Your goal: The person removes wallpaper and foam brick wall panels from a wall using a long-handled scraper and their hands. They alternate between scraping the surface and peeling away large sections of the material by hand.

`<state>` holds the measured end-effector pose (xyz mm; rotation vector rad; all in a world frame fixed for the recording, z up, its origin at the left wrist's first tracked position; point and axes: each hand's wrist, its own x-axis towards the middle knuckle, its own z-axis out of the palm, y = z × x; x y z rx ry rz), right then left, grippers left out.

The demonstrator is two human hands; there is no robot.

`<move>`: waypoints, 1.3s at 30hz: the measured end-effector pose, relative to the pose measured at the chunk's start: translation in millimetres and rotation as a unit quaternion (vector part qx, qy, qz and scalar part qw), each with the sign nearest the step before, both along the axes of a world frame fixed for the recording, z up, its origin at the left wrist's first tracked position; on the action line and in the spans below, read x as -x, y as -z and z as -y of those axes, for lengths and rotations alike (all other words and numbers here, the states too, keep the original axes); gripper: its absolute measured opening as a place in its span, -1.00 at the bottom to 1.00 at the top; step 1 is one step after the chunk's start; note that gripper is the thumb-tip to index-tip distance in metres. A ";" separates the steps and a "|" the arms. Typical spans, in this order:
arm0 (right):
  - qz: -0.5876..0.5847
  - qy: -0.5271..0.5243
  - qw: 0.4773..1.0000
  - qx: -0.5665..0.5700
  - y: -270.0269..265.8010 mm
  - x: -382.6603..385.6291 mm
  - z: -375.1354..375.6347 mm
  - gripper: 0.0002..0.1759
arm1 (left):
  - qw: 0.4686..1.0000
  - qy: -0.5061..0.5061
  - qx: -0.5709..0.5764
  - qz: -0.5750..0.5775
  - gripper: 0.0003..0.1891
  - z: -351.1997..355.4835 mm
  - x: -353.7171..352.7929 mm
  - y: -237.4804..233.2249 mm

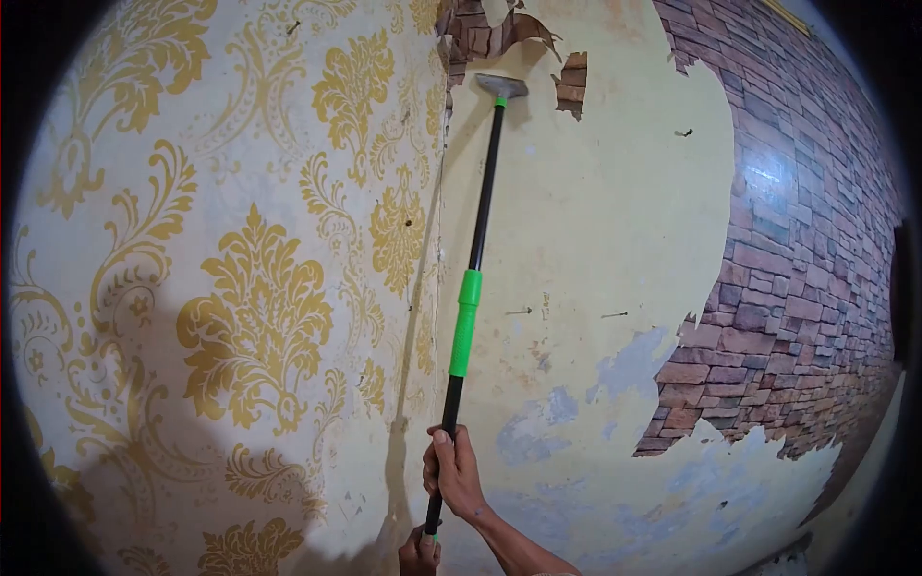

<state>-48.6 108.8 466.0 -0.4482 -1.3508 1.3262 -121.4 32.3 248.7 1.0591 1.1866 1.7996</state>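
A long scraper (pixel 480 221) has a black pole, a green sleeve at mid-length and a metal blade at the top. The blade rests against the bare yellow wall (pixel 595 221), just below a ragged remnant of brick-pattern wallpaper (pixel 480 34). My right hand (pixel 453 472) is closed around the pole below the green sleeve, and its forearm comes in from the lower right. My left hand (pixel 420 554) grips the bottom end of the pole at the frame's lower edge and is only partly visible.
Gold damask wallpaper (pixel 240 288) covers the wall to the left of the corner. Brick-pattern wallpaper (pixel 797 269) with torn edges remains on the right. A few small nails (pixel 684 132) stick out of the bare wall, which has grey-blue patches lower down.
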 end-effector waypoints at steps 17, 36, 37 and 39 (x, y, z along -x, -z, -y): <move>0.020 0.150 0.987 -0.046 18.6 36.4 -23.8 -0.69 | 0.986 -0.015 -0.033 -0.165 -0.58 -6.6 15.6 -17.1; -0.028 0.121 0.989 -0.076 -166.4 53.9 -50.3 -0.63 | 0.979 -0.049 -0.070 -0.187 -0.48 -47.3 34.2 -205.8; -0.025 0.123 0.989 -0.082 -169.4 54.7 -53.1 -0.63 | 0.979 -0.047 -0.075 -0.182 -0.48 -52.0 35.1 -207.7; 0.004 0.137 0.987 -0.085 -169.7 58.5 -60.9 -0.60 | 0.982 -0.042 -0.071 -0.172 -0.49 -62.8 38.6 -206.8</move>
